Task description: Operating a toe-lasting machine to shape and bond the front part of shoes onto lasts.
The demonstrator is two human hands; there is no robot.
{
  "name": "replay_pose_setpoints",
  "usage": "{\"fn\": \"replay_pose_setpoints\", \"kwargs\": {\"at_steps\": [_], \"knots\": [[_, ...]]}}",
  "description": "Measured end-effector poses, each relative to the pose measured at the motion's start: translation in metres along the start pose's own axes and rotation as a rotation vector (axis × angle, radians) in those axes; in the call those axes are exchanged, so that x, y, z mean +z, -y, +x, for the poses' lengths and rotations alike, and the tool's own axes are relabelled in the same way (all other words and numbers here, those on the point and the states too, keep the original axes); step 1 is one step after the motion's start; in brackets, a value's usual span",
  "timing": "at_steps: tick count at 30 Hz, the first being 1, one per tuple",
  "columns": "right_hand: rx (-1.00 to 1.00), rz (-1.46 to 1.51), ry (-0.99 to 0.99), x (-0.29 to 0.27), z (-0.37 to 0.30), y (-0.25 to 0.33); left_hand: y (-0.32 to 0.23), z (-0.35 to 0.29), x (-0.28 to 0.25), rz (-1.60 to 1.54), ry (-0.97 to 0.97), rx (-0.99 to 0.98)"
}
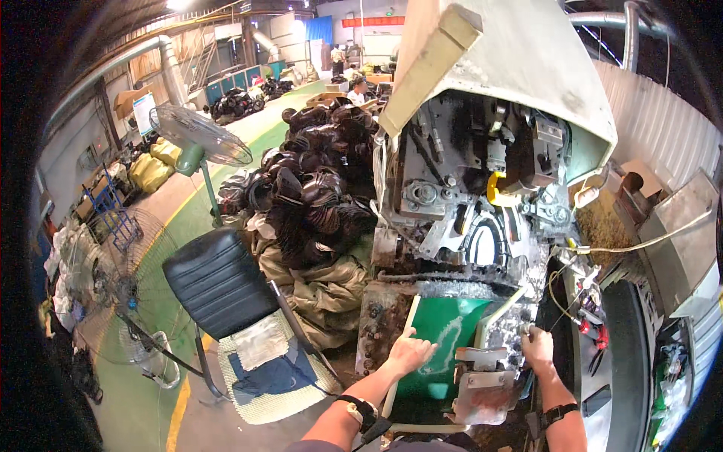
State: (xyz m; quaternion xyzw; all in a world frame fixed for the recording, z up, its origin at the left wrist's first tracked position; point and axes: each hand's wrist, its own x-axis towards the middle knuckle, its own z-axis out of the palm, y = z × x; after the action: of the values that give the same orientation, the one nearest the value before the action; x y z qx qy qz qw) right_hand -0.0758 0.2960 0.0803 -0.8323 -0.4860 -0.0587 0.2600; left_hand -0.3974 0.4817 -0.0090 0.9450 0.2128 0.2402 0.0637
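Observation:
A large machine with a cream hood (520, 53) stands in front of me. A bright green chute (452, 320) with pale raised edges slopes down its front toward me. My left hand (410, 352) rests at the chute's left edge, fingers apart, with nothing visible in it. On the chute's right, my right hand (537, 348) is closed at the machine's side beside a worn metal block (482, 395). What its fingers grip is hidden. Beyond the chute, a pale curved sole-shaped form (484, 242) sits among metal clamps, under a yellow part (498, 190).
A black-backed chair (218, 282) with cloths stands left, beside two fans (203, 139). A big heap of dark curved pieces (316, 181) lies behind it on sacking. Red-handled tools (595, 331) and a hose lie right. Another person (358, 92) sits far back.

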Motion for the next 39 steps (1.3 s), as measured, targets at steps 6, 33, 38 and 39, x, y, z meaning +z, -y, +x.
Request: {"fn": "replay_pose_setpoints", "kwargs": {"at_steps": [6, 33, 38, 39], "knots": [[0.019, 0.065, 0.020, -0.001, 0.001, 0.002, -0.001, -0.004, 0.000, 0.003, -0.062, 0.011], [0.079, 0.130, 0.066, -0.006, 0.011, 0.007, 0.003, -0.005, 0.006, 0.004, -0.068, 0.016], [0.202, 0.180, 0.098, -0.002, 0.007, 0.001, 0.005, -0.003, 0.008, -0.014, -0.088, 0.022], [0.178, 0.191, 0.099, 0.000, 0.007, 0.001, 0.006, -0.003, 0.009, -0.008, -0.094, 0.029]]}}
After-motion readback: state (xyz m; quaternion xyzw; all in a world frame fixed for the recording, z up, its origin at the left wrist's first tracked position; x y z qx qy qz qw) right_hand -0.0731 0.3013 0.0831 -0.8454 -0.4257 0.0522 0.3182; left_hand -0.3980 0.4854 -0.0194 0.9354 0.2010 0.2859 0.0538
